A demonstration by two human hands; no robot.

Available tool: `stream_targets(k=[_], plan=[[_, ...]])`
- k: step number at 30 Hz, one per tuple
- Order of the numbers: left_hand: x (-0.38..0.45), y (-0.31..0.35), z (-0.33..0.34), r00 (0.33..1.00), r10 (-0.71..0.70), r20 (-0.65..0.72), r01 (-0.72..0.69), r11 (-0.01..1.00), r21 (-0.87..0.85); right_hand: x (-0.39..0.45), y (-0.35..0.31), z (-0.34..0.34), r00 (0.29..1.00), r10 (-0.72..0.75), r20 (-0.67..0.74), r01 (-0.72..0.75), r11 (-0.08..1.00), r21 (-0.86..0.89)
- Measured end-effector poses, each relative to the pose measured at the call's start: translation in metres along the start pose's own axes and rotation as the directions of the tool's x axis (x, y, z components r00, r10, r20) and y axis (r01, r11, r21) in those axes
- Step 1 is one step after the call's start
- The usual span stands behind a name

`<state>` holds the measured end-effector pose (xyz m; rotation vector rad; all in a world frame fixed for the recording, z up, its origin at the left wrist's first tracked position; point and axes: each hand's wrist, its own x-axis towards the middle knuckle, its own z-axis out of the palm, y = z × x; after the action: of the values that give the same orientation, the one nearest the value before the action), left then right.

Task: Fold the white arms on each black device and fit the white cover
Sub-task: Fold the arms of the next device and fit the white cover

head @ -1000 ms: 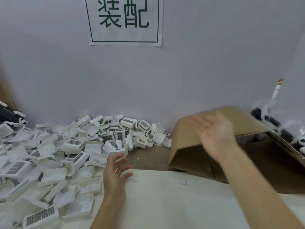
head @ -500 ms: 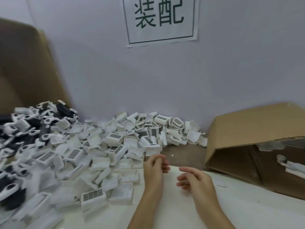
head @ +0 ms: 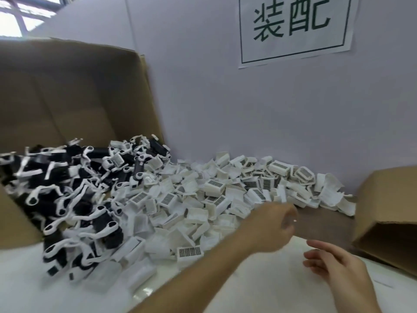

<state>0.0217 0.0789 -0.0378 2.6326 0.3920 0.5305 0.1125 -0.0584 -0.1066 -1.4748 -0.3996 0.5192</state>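
Head view. Black devices (head: pixel 74 199) with white arms still unfolded spill from the cardboard box (head: pixel 67 91) at left; the heap of white covers (head: pixel 203 199) lies beside them along the wall, reaching toward a second box (head: pixel 388 199) at right. The left hand (head: pixel 274 224), blurred, is above the covers' near edge; whether its fingers pinch anything cannot be told. The right hand (head: pixel 336 265) hovers with fingers loosely spread, holding nothing. No assembled unit is visible; the present cycle appears not yet begun.

White covers (head: pixel 216 187) bear dark grid patches; devices (head: pixel 74 199) look black with white arms; brown box (head: pixel 67 91).
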Motion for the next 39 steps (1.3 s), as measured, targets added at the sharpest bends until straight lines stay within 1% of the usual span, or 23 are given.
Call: stream_targets(k=[2,4,5,6,7,8,9,10,11,13,14,15,17,18,19,21,22,25,28,30,33,36,39], plan=[[0.000,-0.012,-0.032,0.996,0.091,0.000,-0.086,0.945,0.316,-0.001,-0.001,0.000,1.000,-0.017,0.014,0.017,1.000,0.019],[0.000,-0.035,-0.062,0.991,0.130,0.023,-0.119,0.806,0.579,-0.004,-0.003,-0.001,0.999,-0.024,0.034,0.023,0.999,0.039],[0.000,-0.050,-0.077,0.994,0.109,0.021,-0.095,0.739,0.667,-0.005,-0.003,-0.001,0.999,-0.022,0.049,0.020,0.999,0.046],[0.000,-0.068,-0.094,0.998,0.064,-0.003,-0.042,0.692,0.721,-0.006,-0.003,0.000,0.998,-0.018,0.062,0.015,0.999,0.050],[-0.001,-0.088,-0.110,0.999,0.006,-0.052,0.034,0.676,0.736,-0.006,-0.003,0.000,0.998,-0.015,0.069,0.012,0.999,0.053],[-0.001,-0.107,-0.126,0.990,-0.073,-0.124,0.140,0.690,0.710,-0.007,-0.003,-0.001,0.997,-0.016,0.073,0.012,0.998,0.056],[-0.002,-0.128,-0.140,0.961,-0.168,-0.222,0.272,0.730,0.627,-0.007,-0.003,-0.001,0.997,-0.014,0.080,0.009,0.998,0.064],[-0.005,-0.150,-0.153,0.900,-0.276,-0.337,0.419,0.761,0.495,-0.007,-0.003,-0.001,0.996,-0.002,0.093,-0.005,0.997,0.078],[-0.009,-0.172,-0.163,0.800,-0.395,-0.451,0.564,0.753,0.340,-0.007,-0.003,-0.002,0.994,0.016,0.111,-0.026,0.995,0.091],[-0.022,-0.209,-0.178,0.553,-0.605,-0.573,0.777,0.622,0.094,-0.007,-0.004,-0.003,0.987,0.043,0.152,-0.060,0.992,0.111],[-0.030,-0.225,-0.183,0.460,-0.669,-0.584,0.837,0.547,0.033,-0.006,-0.004,-0.003,0.985,0.051,0.163,-0.071,0.990,0.118],[-0.035,-0.240,-0.187,0.395,-0.711,-0.582,0.871,0.491,-0.009,-0.004,-0.005,-0.004,0.984,0.062,0.169,-0.084,0.988,0.128],[-0.041,-0.262,-0.194,0.322,-0.779,-0.538,0.891,0.441,-0.105,-0.002,-0.005,-0.004,0.979,0.095,0.179,-0.124,0.980,0.159],[-0.040,-0.270,-0.196,0.316,-0.808,-0.497,0.884,0.441,-0.154,-0.002,-0.005,-0.005,0.979,0.104,0.177,-0.133,0.978,0.162],[-0.037,-0.276,-0.196,0.331,-0.825,-0.459,0.875,0.450,-0.180,0.000,-0.003,-0.006,0.979,0.106,0.174,-0.134,0.978,0.159],[-0.031,-0.285,-0.193,0.362,-0.839,-0.406,0.878,0.454,-0.155,0.001,-0.001,-0.006,0.978,0.114,0.174,-0.141,0.979,0.150],[-0.027,-0.289,-0.192,0.358,-0.845,-0.397,0.893,0.433,-0.118,0.002,-0.001,-0.006,0.978,0.118,0.172,-0.144,0.979,0.146],[-0.019,-0.298,-0.190,0.271,-0.872,-0.409,0.945,0.323,-0.062,0.002,-0.002,-0.002,0.987,0.105,0.124,-0.119,0.987,0.111],[-0.011,-0.304,-0.192,0.245,-0.879,-0.410,0.935,0.326,-0.139,0.000,-0.003,0.001,0.994,0.084,0.076,-0.090,0.992,0.087],[-0.007,-0.302,-0.189,0.246,-0.858,-0.451,0.908,0.367,-0.202,-0.001,-0.006,0.003,0.995,0.088,0.038,-0.091,0.992,0.086],[-0.004,-0.288,-0.182,0.267,-0.768,-0.582,0.877,0.444,-0.184,-0.003,-0.010,0.007,0.997,0.076,0.003,-0.076,0.993,0.088],[-0.002,-0.266,-0.183,0.321,-0.631,-0.707,0.829,0.548,-0.113,-0.003,-0.009,0.007,0.998,0.068,-0.011,-0.067,0.995,0.078],[0.006,-0.232,-0.187,0.390,-0.493,-0.778,0.713,0.696,-0.084,-0.001,-0.006,0.007,0.998,0.046,-0.030,-0.044,0.997,0.065]])
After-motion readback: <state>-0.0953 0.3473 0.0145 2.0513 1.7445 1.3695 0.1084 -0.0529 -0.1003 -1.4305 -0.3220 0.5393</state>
